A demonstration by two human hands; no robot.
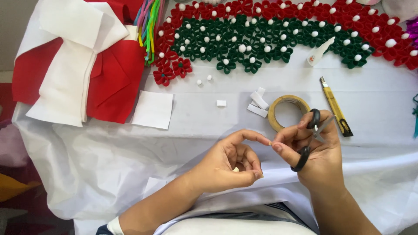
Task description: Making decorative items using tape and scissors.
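Matt white cloth [196,130], seemingly felt flowers [226,43]

The left hand [230,163] and right hand [311,146] meet fingertip to fingertip at the table's near edge. Scissors [310,139] hang in the right hand. Just behind lies a tape roll [287,112], a utility knife [335,106] to its right, paper strips [257,103] to its left.

The light is bright and soft all over. The white cloth on the table [217,126] looks very pale but does not glare. The hands [270,159] cast faint grey shadows below them. Most things look sharp, and the corners look a little fuzzy.
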